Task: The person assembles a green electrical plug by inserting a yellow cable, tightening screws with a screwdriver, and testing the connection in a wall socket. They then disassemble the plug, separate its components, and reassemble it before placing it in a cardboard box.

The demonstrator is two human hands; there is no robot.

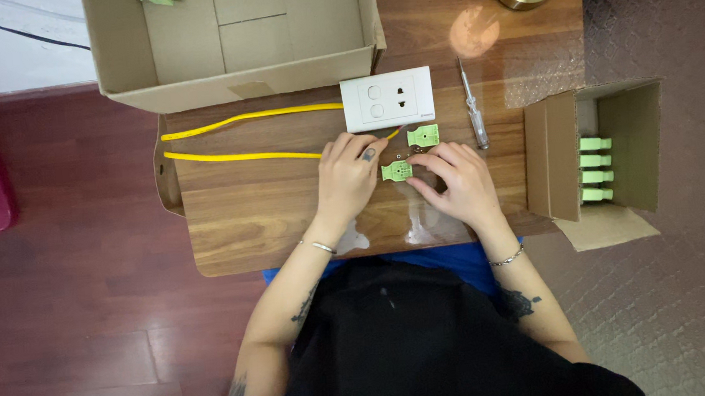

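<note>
Green connector pieces number two: one (pixel 397 170) pinched between left hand (pixel 346 179) and right hand (pixel 459 184) grips, one (pixel 423 135) lying beside.

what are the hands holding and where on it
Both hands, left hand and right hand, pinch the small green connector piece by its side edges on the table.

A small light-green plastic connector piece (pixel 397 170) lies flat on the wooden tabletop (pixel 245 215), pinched between the fingertips of both hands. A second, matching green piece (pixel 423 135) lies just beyond it, near the white socket plate (pixel 387 99).
</note>
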